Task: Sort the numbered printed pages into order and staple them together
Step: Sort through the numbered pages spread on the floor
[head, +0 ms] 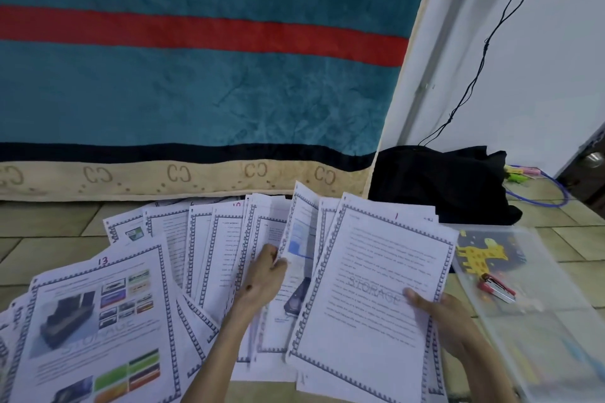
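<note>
Several printed pages with blue borders lie fanned across the tiled floor. Page 13 (98,321), with colour pictures, lies at the lower left. My right hand (442,321) holds a small stack topped by page 1 (376,288), thumb pressed on its right side. My left hand (265,278) pinches a page with a blue picture (299,239) and lifts it upright from the middle of the spread. A red stapler (497,288) rests on a clear plastic folder (540,321) at the right.
A teal blanket with a red stripe (196,75) hangs behind the pages. A black bag (442,183) sits against the white wall, with a black cable above it. The clear folder shows a yellow giraffe picture (481,255).
</note>
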